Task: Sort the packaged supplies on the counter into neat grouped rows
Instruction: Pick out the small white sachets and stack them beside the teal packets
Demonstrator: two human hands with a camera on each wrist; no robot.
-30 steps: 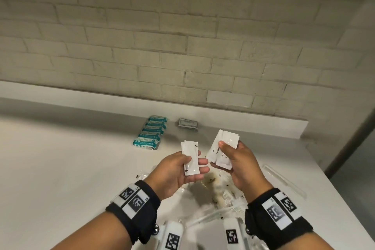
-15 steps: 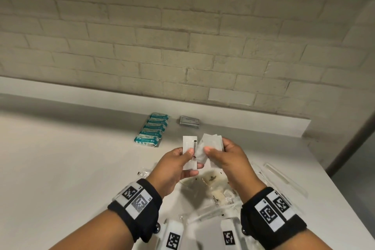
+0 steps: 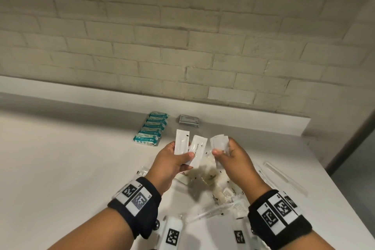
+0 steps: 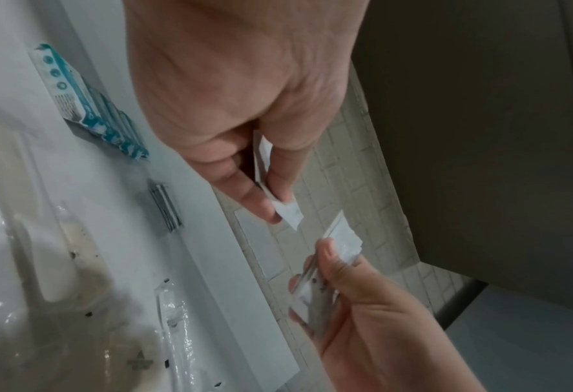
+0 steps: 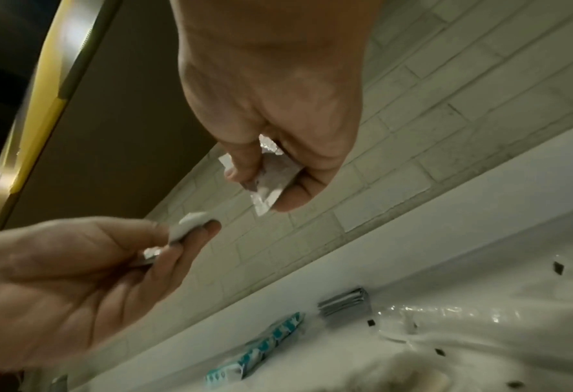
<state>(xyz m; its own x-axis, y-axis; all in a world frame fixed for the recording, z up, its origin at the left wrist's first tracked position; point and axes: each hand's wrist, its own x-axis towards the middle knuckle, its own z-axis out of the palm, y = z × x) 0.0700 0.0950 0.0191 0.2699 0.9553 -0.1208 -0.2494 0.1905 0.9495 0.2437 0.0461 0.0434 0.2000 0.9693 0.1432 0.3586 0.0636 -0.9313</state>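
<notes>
Pale brick backs a white worktop (image 3: 60, 168) on which two groups already stand in order near the wall: a row of teal packets (image 3: 151, 129) and, just to its right, a small stack of grey packets (image 3: 189, 118). Loose clear-wrapped supplies (image 3: 213, 184) lie in a heap beneath the raised hands.

Left hand (image 3: 172, 165): thumb and fingers (image 4: 254, 196) are curled round two long white sachets (image 3: 189, 148), fanned apart, long axes running away from the person toward the wall, upper ends free.

Right hand (image 3: 233, 160): fingers (image 5: 295, 196) pinch a small bunch of crumpled white sachets (image 3: 219, 142), held just beside the left hand's pair, apart from it.

Assessment: both hands hold the same class of item above the worktop, neither yet set down. Bare surface lies ahead of the fingers, in front of the grey stack and right of the teal row. Either hand reaches it about equally; the right stands marginally nearer the grey stack. The sachets' long axes would probably need turning to match the teal row.
</notes>
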